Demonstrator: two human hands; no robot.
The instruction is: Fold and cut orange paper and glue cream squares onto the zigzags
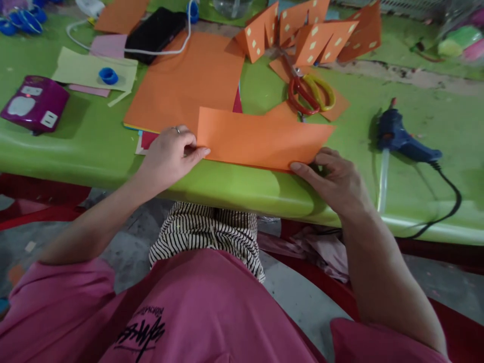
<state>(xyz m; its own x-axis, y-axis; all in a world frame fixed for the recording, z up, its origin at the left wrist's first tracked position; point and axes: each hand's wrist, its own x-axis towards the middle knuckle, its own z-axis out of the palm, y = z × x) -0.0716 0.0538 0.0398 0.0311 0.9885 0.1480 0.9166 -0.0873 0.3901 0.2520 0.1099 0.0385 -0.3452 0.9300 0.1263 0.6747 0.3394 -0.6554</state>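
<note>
A long orange paper strip (257, 138) lies across the front edge of the green table, its near edge between my two hands. My left hand (170, 154) pinches its left end, thumb on top and fingers partly behind the paper. Near the right end, my right hand (336, 179) grips the lower edge between thumb and bent fingers. Behind the strip are a larger orange sheet (192, 75) and scissors (310, 94) with red and yellow handles, resting on orange scraps.
A blue glue gun (406, 138) with a black cord lies at the right. Folded orange pieces with pale dots (313, 38) stand at the back. A purple power socket (36, 104), blue rings and a black phone-like object (157, 33) with a white cable occupy the left.
</note>
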